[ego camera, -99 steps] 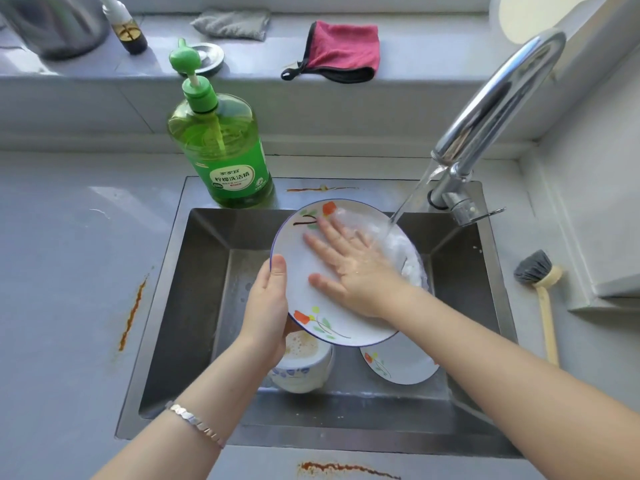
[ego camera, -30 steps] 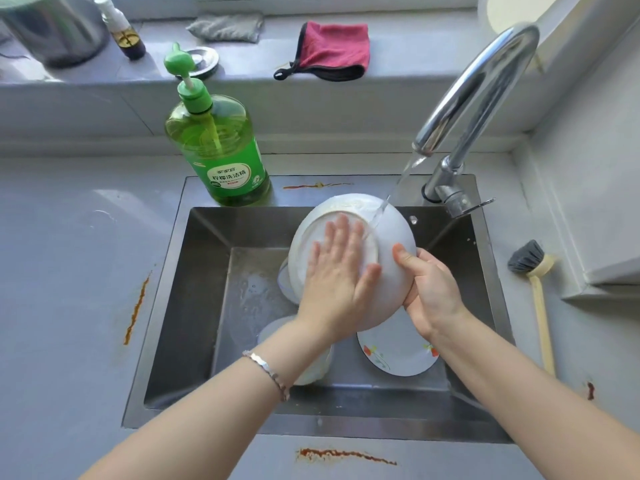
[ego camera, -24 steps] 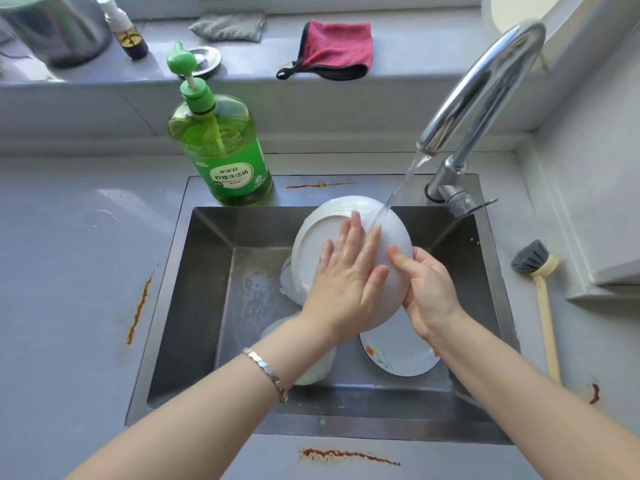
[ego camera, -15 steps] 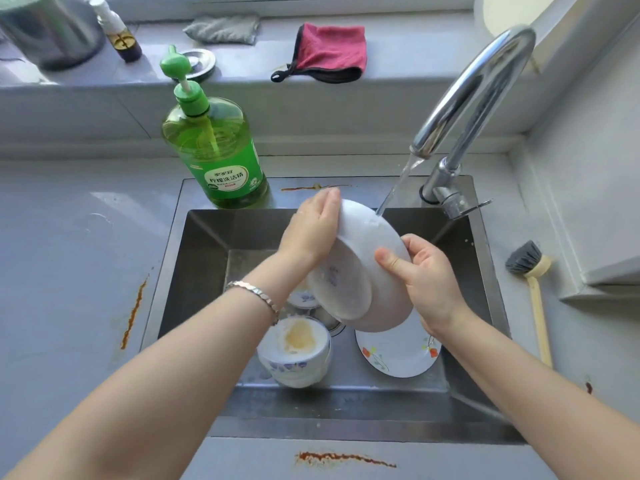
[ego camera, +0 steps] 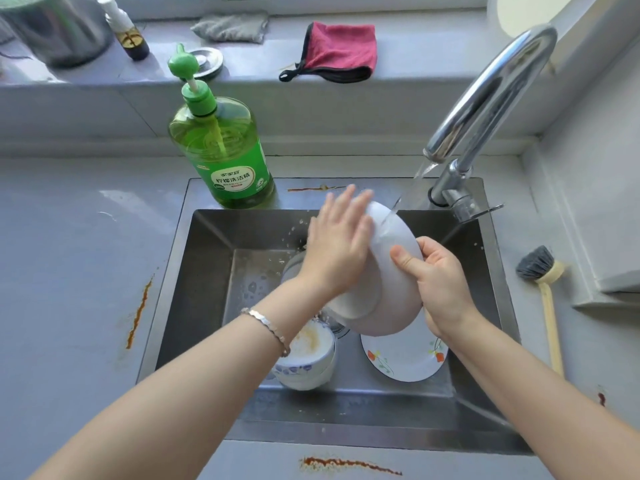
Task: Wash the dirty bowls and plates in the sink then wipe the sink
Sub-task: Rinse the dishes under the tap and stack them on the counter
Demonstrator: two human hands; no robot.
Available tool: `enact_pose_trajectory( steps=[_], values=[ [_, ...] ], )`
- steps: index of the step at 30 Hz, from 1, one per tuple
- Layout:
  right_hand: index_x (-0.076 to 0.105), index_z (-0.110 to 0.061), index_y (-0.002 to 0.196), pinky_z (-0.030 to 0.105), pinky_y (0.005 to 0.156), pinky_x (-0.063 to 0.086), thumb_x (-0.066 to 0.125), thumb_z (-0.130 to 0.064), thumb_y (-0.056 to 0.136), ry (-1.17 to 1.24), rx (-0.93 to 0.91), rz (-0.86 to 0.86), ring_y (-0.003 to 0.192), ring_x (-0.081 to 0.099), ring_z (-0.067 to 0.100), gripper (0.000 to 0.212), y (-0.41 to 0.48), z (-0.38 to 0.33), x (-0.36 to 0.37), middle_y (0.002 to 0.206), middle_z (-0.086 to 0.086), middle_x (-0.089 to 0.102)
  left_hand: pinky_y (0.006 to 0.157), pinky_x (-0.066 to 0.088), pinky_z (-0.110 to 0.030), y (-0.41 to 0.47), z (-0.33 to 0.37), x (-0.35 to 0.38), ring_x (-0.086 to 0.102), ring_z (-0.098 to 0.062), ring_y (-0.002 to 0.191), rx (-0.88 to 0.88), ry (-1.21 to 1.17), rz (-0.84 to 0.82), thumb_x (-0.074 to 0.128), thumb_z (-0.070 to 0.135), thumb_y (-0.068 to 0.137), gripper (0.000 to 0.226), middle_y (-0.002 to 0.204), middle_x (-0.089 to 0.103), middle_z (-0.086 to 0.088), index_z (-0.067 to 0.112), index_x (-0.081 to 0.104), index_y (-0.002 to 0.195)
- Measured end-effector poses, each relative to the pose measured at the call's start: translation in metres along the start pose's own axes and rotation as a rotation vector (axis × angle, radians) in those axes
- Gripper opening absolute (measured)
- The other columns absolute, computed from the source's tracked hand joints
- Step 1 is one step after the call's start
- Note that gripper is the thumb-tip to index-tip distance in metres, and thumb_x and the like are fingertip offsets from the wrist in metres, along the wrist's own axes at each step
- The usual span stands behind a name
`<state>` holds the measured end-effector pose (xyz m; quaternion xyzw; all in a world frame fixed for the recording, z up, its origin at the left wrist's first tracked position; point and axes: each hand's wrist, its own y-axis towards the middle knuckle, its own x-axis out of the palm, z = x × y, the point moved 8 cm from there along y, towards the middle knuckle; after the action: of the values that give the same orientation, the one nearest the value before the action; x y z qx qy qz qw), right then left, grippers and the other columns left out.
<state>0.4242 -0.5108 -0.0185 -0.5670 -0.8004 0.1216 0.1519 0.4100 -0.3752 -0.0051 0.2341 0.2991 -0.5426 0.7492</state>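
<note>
A white plate (ego camera: pixel 384 289) is tilted over the steel sink (ego camera: pixel 207 271), its underside towards me, under the running water from the tap (ego camera: pixel 485 98). My right hand (ego camera: pixel 440 289) grips its right rim, thumb on the back. My left hand (ego camera: pixel 341 244) lies flat with straight fingers against the plate's upper left edge. On the sink floor sit a dirty blue-patterned bowl (ego camera: pixel 306 362) with a brown stain inside and a flowered plate (ego camera: pixel 405 358). Another dish is mostly hidden behind my left wrist.
A green dish-soap pump bottle (ego camera: pixel 221 147) stands at the sink's back left rim. A dish brush (ego camera: pixel 543 292) lies on the counter to the right. On the window ledge are a red cloth (ego camera: pixel 339 50), a grey cloth (ego camera: pixel 232 27), a metal pot and a small bottle.
The plate was turned over, underside now towards me. My right hand took over its right rim. My left hand slid from the plate's back to its upper left edge.
</note>
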Motion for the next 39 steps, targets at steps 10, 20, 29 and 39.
enact_pose_trajectory(
  steps=[10,20,29,39],
  values=[
    [0.055,-0.015,0.077,0.024,0.063,0.053,0.055,-0.017,0.085,0.355,0.145,0.047,0.063,0.064,0.008,0.008,0.012,0.006,-0.023,0.067,-0.004,0.069,0.084,0.046,-0.030,-0.029,-0.078,0.000,0.057,-0.023,0.105,-0.664,-0.505,-0.175,0.027,0.049,0.098,0.054,0.116,0.059,-0.007,0.011,0.053,0.126],
    [0.051,-0.020,0.089,0.031,0.063,0.048,0.038,-0.022,0.098,0.358,0.301,0.078,0.079,0.061,0.013,0.016,-0.003,0.056,-0.053,0.090,0.000,0.065,0.060,0.056,-0.032,-0.055,-0.070,0.011,0.065,-0.018,0.077,-0.737,-0.649,-0.219,0.075,0.027,0.077,0.042,0.101,0.064,-0.004,0.014,0.055,0.111],
    [0.051,-0.013,0.110,0.034,0.065,0.050,0.050,-0.029,0.091,0.230,0.380,0.037,0.083,0.059,0.018,0.024,-0.024,0.075,-0.054,0.101,0.007,0.062,0.062,0.059,-0.038,-0.071,-0.069,-0.002,0.068,-0.021,0.086,-0.692,-0.575,-0.170,0.080,0.024,0.072,0.042,0.101,0.067,-0.006,0.016,0.057,0.106],
    [0.054,-0.016,0.083,0.031,0.070,0.052,0.073,0.001,0.073,-0.055,0.093,-0.007,0.076,0.062,0.018,0.027,-0.004,0.023,0.011,0.085,0.004,0.065,0.073,0.058,-0.041,-0.108,-0.104,-0.024,0.066,-0.029,0.091,-0.960,-0.843,-0.154,0.060,0.022,0.089,0.037,0.110,0.065,-0.015,0.008,0.053,0.123]
  ],
)
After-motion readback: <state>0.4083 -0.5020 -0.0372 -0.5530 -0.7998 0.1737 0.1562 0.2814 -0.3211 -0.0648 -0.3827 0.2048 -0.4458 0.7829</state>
